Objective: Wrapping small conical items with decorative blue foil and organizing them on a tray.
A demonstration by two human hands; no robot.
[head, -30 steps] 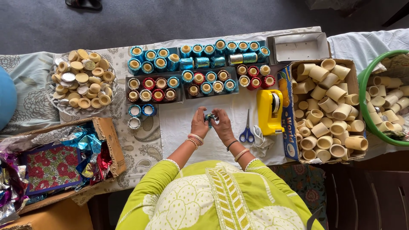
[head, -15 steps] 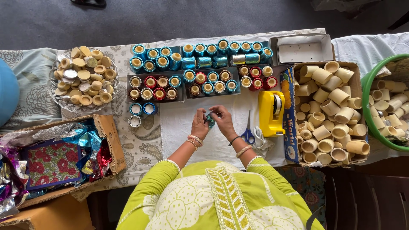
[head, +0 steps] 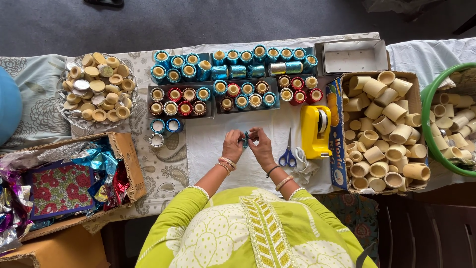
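Hands (head: 247, 144) same spot w/ blue piece (head: 245, 139), unchanged

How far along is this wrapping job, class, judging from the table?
Done: rows of foil-wrapped blue, red and gold cups fill the trays. In hand: the left hand and right hand pinch one small blue-wrapped cup. Left: many bare cream cups in the cardboard box and green tub.

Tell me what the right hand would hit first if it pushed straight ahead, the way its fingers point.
The right hand points up-left, so probably the small blue piece pinched between both hands, then the left hand.
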